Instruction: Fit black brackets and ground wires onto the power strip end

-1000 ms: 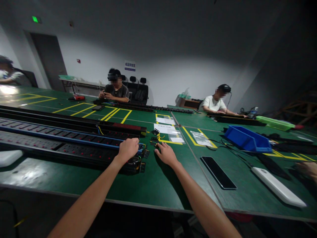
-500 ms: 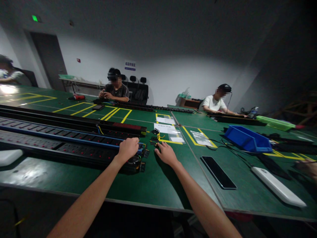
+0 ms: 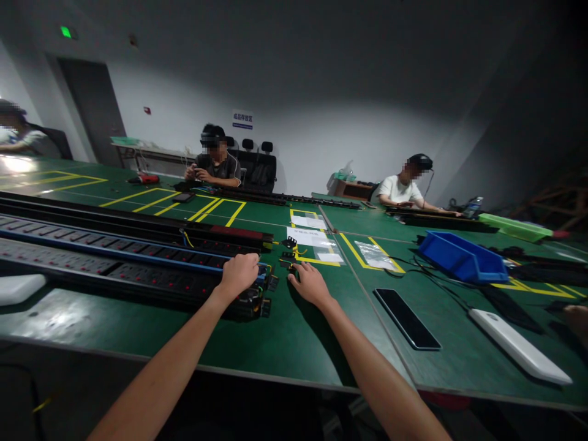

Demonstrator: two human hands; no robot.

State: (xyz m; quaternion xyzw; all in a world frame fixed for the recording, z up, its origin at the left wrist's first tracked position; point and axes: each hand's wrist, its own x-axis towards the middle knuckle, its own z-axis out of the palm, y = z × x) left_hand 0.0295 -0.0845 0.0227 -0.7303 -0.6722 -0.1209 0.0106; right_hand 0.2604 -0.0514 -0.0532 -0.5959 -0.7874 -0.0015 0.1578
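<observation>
My left hand [image 3: 239, 275] is curled over the right end of a long black power strip with a blue edge [image 3: 172, 260], its fingertips hidden on the far side. Loose wires and small black tabs stick out at that end. On the table just to the right, my right hand [image 3: 310, 283] has thumb and fingers closed at a small black end piece [image 3: 287, 264] with a yellow wire. More black end pieces [image 3: 289, 242] lie just beyond. Another power strip [image 3: 92, 260], dark with red-dotted sockets, runs along the near side.
A smartphone [image 3: 407, 318] and a white oblong device [image 3: 519, 346] lie at right, near a blue bin [image 3: 463, 257] and black cables. Papers [image 3: 307, 236] lie ahead inside yellow tape. Co-workers [image 3: 215, 162] sit across the green table [image 3: 275, 352]. Another white device [image 3: 21, 289] is at left.
Both hands stay nearly where they were. The view has shifted very slightly. At the far right edge, another person's hand has drawn back partly out of view.
</observation>
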